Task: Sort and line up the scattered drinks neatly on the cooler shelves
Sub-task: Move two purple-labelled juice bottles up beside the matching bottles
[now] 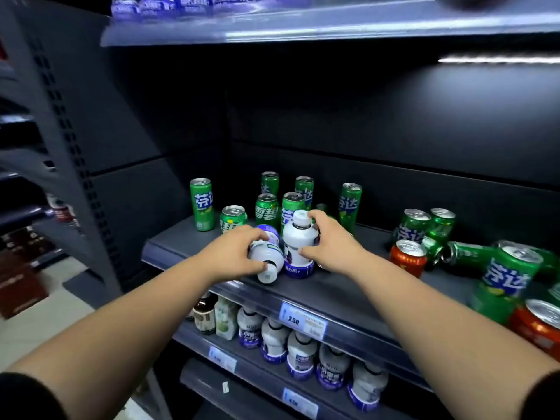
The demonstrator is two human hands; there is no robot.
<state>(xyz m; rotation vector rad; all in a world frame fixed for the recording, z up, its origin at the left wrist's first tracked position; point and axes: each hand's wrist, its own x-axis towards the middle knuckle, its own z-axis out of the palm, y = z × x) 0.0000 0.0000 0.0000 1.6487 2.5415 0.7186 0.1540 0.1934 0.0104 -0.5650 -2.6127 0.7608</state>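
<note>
Two white bottles with purple labels sit near the front of the dark middle shelf (348, 294). One bottle (268, 257) lies on its side, cap toward me, and my left hand (235, 253) grips it from above. The other bottle (298, 244) stands upright, and my right hand (328, 241) is curled round its right side. Behind them stand several green cans (202, 204), tall and short, scattered without order. At the right, more green cans (506, 274) stand or lie tipped, mixed with orange cans (407, 257).
The shelf below holds a row of white purple-labelled bottles (301, 353) and two other drinks at its left end. A price tag (303, 321) hangs on the middle shelf's front rail. The upper shelf (303, 28) carries purple bottles. A perforated side panel (69, 131) borders the left.
</note>
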